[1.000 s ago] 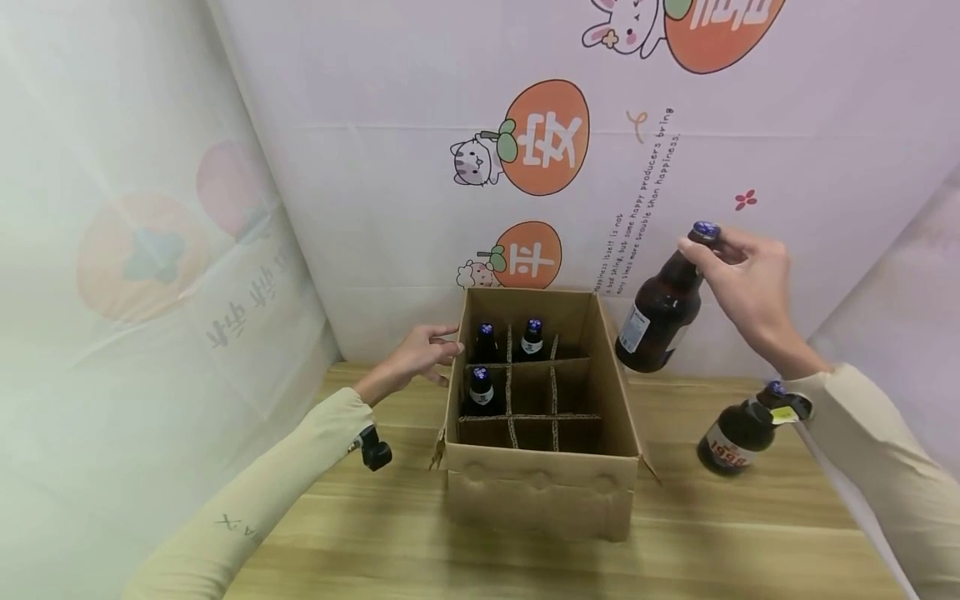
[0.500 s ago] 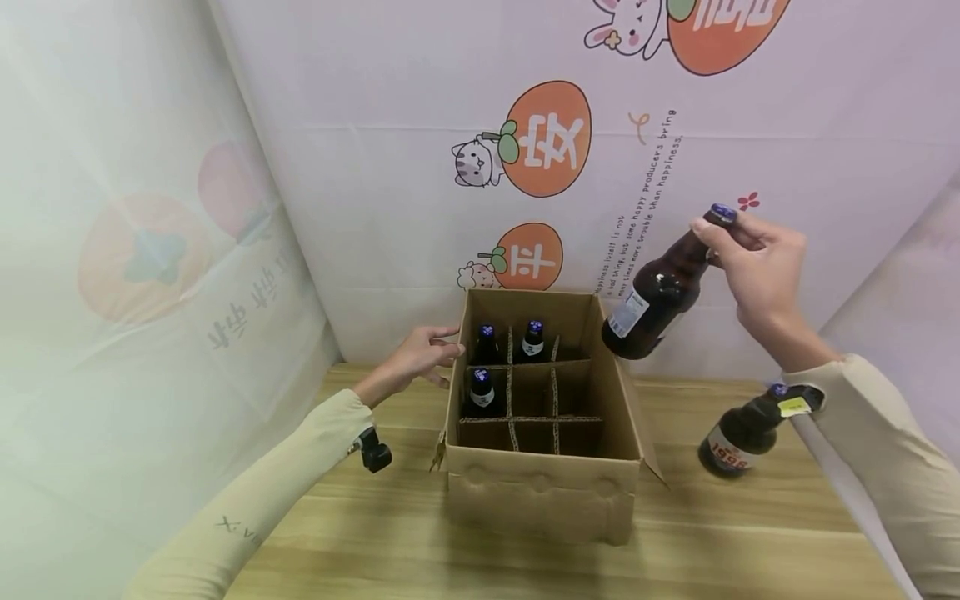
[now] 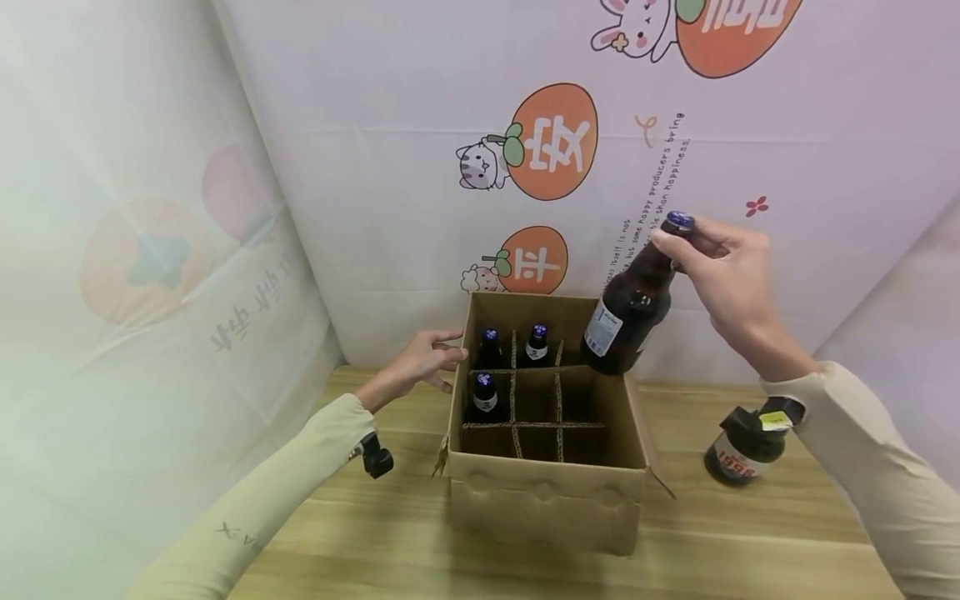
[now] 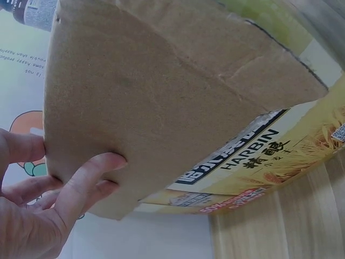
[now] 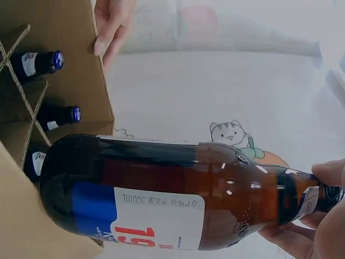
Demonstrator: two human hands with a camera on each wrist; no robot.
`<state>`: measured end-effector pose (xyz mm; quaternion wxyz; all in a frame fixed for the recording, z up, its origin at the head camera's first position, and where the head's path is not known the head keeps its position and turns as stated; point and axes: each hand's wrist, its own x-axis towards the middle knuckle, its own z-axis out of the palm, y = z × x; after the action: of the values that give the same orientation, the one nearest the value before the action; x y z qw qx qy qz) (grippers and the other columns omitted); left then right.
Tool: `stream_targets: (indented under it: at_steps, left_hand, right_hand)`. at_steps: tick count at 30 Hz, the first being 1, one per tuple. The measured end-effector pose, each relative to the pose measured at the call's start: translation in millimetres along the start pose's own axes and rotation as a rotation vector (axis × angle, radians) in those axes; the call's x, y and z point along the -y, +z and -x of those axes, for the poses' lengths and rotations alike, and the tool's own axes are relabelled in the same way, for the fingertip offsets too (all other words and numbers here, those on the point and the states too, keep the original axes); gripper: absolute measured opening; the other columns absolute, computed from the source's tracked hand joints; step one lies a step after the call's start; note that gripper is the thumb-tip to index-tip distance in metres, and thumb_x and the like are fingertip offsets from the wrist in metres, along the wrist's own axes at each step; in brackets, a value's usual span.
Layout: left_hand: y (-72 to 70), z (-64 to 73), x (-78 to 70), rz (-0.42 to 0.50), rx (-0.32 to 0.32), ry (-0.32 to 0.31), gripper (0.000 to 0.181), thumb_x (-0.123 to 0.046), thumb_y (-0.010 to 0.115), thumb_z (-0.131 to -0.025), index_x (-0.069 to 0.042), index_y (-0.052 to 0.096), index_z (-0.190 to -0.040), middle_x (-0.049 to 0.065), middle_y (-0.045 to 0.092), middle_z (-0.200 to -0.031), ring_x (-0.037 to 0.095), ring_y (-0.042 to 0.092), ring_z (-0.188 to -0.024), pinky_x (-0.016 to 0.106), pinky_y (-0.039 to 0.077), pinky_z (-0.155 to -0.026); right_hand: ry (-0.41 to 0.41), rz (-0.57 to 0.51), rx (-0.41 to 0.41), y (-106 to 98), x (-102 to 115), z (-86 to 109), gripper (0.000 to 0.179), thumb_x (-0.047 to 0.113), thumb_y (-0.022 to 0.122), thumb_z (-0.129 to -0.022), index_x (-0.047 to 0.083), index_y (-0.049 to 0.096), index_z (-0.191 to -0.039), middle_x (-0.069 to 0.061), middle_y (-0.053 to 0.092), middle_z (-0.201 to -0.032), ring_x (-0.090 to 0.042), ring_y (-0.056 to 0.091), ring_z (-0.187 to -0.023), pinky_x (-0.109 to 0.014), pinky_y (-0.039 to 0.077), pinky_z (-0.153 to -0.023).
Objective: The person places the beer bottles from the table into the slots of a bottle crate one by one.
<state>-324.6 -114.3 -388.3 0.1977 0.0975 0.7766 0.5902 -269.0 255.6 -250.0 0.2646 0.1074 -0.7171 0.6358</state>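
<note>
My right hand (image 3: 735, 271) grips a brown beer bottle (image 3: 630, 312) by its neck, just below the blue cap. The bottle leans, base down and to the left, over the right wall of a cardboard box (image 3: 543, 504). Its white and blue label (image 5: 156, 218) shows in the right wrist view. At the box's left rim, my left hand (image 3: 422, 360) holds the wall, with several fingertips against the outer cardboard flap (image 4: 140, 102). Inside, cardboard dividers (image 3: 534, 425) make compartments. Three capped bottles stand in them: a back-left bottle (image 3: 491, 352), a back-middle bottle (image 3: 537, 346) and a middle-left bottle (image 3: 485, 402).
Another beer bottle (image 3: 738, 458) stands on the wooden table (image 3: 345, 533) right of the box, partly behind the right wrist's camera. A white printed backdrop (image 3: 375, 208) rises close behind the box. A flap (image 3: 651, 450) juts out at the box's right side.
My right hand has carried the bottle leftward, from beside the box to above its right rim. The bottle tilted more midway and now leans less. My left hand stays on the box rim.
</note>
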Motion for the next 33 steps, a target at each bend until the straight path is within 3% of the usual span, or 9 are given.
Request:
stream_targets:
  at_steps: [4,8,14,21,27,33]
  left_hand:
    - [0.5,-0.3,0.1,-0.004,-0.001,0.006,0.060,-0.012,0.061,-0.105,-0.003,0.039,-0.160,0.029,0.055,-0.148,0.049,0.059,-0.130,0.042,0.070,-0.077]
    - [1.6,0.5,0.1,0.007,-0.003,0.001,0.060,-0.012,0.061,-0.105,-0.002,0.039,-0.160,0.030,0.055,-0.148,0.049,0.059,-0.131,0.043,0.069,-0.078]
    - [4.1,0.8,-0.1,0.018,0.006,-0.007,0.060,-0.012,0.061,-0.105,-0.003,0.038,-0.160,0.030,0.054,-0.149,0.048,0.059,-0.132,0.043,0.069,-0.079]
    - [5.4,-2.6,-2.1,0.016,0.014,-0.004,0.060,-0.012,0.061,-0.106,-0.003,0.037,-0.161,0.030,0.054,-0.150,0.048,0.059,-0.132,0.042,0.069,-0.079]
    - [2.5,-1.2,-4.1,0.013,0.014,-0.002,0.061,-0.012,0.061,-0.106,-0.003,0.037,-0.161,0.030,0.053,-0.151,0.050,0.057,-0.133,0.042,0.069,-0.079]
    - [-0.4,0.1,-2.8,0.024,0.013,-0.009,0.062,-0.010,0.061,-0.105,-0.002,0.036,-0.161,0.031,0.052,-0.151,0.050,0.057,-0.132,0.042,0.069,-0.078]
  right_hand:
    - [0.027,-0.091,0.007,8,-1,-2.0,0.021,0.006,0.085,-0.087,0.006,0.082,-0.108,0.005,0.081,-0.089,-0.005,0.075,-0.080,-0.016,0.064,-0.075]
    - [0.109,-0.143,0.039,16,-9,-2.7,0.024,0.005,0.085,-0.087,0.008,0.081,-0.111,0.005,0.082,-0.093,-0.008,0.077,-0.082,-0.020,0.066,-0.075]
    - [0.159,0.054,0.115,31,-27,4.7,0.041,0.016,0.084,-0.091,-0.002,0.073,-0.126,0.012,0.081,-0.092,-0.003,0.075,-0.082,-0.018,0.065,-0.075]
    - [0.143,0.120,0.183,49,-38,7.0,0.039,0.017,0.081,-0.093,-0.006,0.073,-0.123,0.009,0.081,-0.091,-0.003,0.074,-0.081,-0.018,0.065,-0.073]
    - [0.140,0.270,0.245,68,-47,7.6,0.038,0.032,0.082,-0.093,0.005,0.078,-0.120,-0.002,0.082,-0.099,-0.008,0.059,-0.069,-0.019,0.042,-0.050]
    - [0.177,0.273,0.305,84,-58,9.9,0.039,0.031,0.081,-0.094,0.004,0.077,-0.122,-0.013,0.079,-0.113,-0.004,0.067,-0.082,-0.016,0.049,-0.060]
